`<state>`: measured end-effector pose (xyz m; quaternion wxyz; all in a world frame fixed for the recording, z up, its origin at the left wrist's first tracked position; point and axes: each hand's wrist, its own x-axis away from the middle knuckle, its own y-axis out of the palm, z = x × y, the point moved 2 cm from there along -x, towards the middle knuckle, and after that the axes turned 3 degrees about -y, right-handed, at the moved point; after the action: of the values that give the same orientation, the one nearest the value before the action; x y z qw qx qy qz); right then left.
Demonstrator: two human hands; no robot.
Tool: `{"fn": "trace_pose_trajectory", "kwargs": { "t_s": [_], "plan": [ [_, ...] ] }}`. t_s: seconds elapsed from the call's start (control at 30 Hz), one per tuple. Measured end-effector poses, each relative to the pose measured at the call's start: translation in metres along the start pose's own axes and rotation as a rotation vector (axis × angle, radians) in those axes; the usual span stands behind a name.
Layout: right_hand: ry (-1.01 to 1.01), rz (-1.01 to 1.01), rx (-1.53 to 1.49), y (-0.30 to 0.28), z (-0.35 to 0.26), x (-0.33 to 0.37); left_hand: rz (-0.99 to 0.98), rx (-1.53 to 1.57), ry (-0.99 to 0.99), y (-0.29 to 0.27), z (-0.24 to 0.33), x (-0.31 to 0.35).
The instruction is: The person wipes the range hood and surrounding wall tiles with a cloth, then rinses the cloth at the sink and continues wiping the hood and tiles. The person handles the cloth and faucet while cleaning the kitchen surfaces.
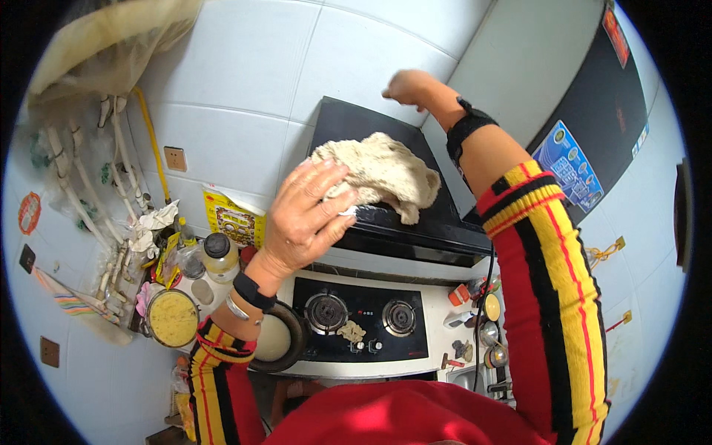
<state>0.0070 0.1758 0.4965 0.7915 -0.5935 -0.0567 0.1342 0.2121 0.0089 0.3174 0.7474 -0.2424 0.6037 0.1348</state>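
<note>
A beige, crumpled cloth lies over the black range hood. My left hand reaches up to the cloth's left side, with its stretched fingers resting on it and the thumb near the hood's front edge. Farther up, my right hand is raised above the hood's back part, close to the tiled wall. Its fingers look curled in, and whatever they may hold is hidden. Both wrists wear black bands.
Below the hood sits a black two-burner gas stove, with a small crumpled rag on it. A pot stands to its left, near a capped jar and a yellow-filled bowl. A tall grey cabinet borders the hood's right.
</note>
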Motion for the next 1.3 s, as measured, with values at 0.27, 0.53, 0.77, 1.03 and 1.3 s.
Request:
{"fn": "trace_pose_trajectory", "kwargs": {
  "t_s": [0.27, 0.53, 0.77, 1.03, 1.3],
  "plan": [
    [0.260, -0.373, -0.034, 0.077, 0.051, -0.050, 0.073, 0.151, -0.009, 0.003, -0.010, 0.009],
    [0.316, -0.310, -0.174, 0.096, 0.066, -0.061, 0.128, 0.172, -0.039, 0.006, -0.012, 0.013],
    [0.257, -0.268, -0.163, 0.103, 0.066, -0.073, 0.117, 0.186, -0.066, 0.003, -0.008, 0.012],
    [0.217, -0.218, -0.137, 0.113, 0.075, -0.084, 0.104, 0.185, -0.069, 0.001, -0.006, 0.011],
    [0.257, -0.084, -0.143, 0.101, 0.074, -0.066, 0.084, 0.186, -0.061, 0.001, -0.007, 0.010]
  ]
}}
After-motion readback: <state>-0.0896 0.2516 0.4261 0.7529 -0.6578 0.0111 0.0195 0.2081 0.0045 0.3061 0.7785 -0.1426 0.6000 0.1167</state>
